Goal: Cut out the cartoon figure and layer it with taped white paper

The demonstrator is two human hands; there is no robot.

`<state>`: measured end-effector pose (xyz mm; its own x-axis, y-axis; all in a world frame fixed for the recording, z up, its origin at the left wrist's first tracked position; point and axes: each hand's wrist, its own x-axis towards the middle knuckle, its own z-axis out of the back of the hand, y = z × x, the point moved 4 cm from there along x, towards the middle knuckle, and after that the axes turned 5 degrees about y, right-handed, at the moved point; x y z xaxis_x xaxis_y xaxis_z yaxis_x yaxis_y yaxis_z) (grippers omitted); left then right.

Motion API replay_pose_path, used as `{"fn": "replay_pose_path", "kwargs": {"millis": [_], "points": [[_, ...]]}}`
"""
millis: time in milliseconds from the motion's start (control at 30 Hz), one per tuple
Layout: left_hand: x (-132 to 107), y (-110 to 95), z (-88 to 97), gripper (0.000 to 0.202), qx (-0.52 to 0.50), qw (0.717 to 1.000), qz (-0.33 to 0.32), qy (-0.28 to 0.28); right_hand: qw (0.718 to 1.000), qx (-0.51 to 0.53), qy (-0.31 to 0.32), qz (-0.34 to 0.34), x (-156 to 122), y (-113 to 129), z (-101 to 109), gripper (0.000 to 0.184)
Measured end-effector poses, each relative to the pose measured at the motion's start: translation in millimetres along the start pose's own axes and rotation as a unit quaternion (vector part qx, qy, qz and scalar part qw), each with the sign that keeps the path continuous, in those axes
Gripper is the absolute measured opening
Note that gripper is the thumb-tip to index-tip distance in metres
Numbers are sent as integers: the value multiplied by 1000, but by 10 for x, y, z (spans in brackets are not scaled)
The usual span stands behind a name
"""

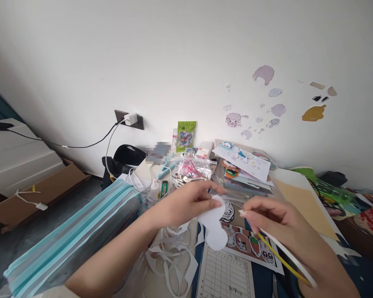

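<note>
My left hand [189,203] pinches a white paper cutout [214,225] with rounded lobes, held above the cluttered desk. My right hand [275,221] is closed close beside it on the right. Its fingertips pinch a tiny white scrap [242,213], and a yellow-and-white scissors handle [286,258] runs back along the palm. Under both hands lies a printed sheet of cartoon stickers [251,246]. White paper offcuts [170,252] curl below the left wrist.
A teal striped zip pouch [77,236] lies at the left. Stacked craft sheets [245,165], plastic packets [194,167], a glue bottle [155,189] and charger cables [112,140] crowd the back. A tan sheet [301,203] lies right. Paper cutouts [278,109] stick to the wall.
</note>
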<state>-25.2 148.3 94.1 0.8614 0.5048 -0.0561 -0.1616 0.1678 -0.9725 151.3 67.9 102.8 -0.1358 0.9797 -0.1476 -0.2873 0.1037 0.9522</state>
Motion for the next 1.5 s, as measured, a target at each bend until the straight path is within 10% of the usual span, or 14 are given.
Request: {"fn": "replay_pose_path", "kwargs": {"millis": [400, 700, 1000, 1167, 1500], "points": [[-75, -80, -8, 36, 84, 994, -28, 71, 987, 37, 154, -1, 173, -69, -288, 39], [84, 98, 64, 44, -223, 975, 2, -20, 997, 37, -51, 44, 150, -6, -197, 32], [81, 116, 169, 18, -262, 955, 25, -138, 970, -57, -186, 146, -12, 137, -21, 21], [57, 76, 170, 14, -275, 947, 40, -162, 972, -27, -137, 187, -87, 208, -125, 18], [-8, 20, 141, 12, -272, 942, -8, -195, 981, 161, -105, 33, 254, -39, -533, 34]]}}
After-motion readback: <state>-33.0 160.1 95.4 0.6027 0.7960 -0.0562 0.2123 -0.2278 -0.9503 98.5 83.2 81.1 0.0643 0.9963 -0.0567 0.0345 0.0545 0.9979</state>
